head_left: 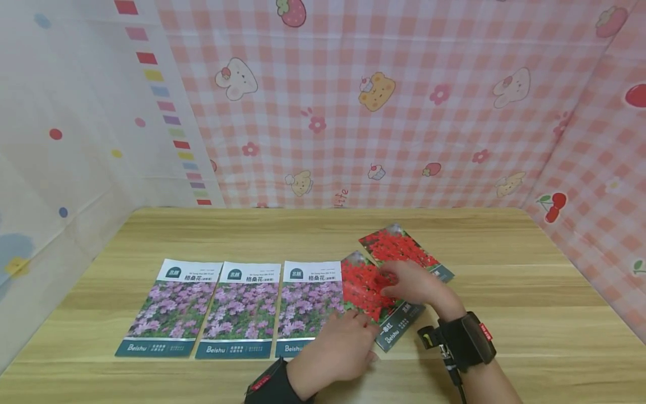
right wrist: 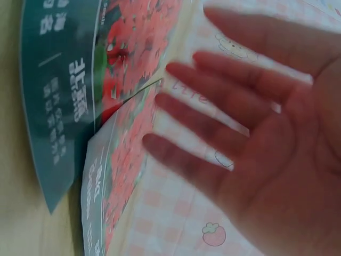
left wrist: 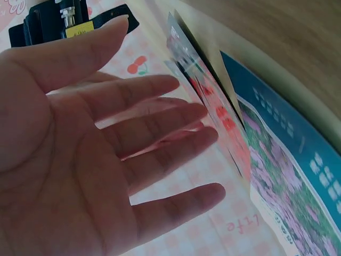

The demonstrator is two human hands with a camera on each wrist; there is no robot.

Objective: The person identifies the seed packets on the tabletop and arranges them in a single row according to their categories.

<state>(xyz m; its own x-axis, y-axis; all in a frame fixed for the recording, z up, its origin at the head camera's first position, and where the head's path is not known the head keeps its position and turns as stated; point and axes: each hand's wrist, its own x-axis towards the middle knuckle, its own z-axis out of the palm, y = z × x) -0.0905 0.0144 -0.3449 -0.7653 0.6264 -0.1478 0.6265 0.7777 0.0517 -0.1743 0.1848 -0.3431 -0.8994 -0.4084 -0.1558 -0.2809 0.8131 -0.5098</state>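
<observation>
We class this site as a draped tabletop booth (home/studio unclear), per the wood-grain tbl. (head_left: 282, 235) enclosed on 3 sides by printed cloth (head_left: 343, 112), i.e. pink check w/ cartoon animals (head_left: 377, 91) at rear.

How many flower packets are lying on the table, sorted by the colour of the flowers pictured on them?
Purple-flower packets: 3
Red-flower packets: 2
Total packets in view: 5
</observation>
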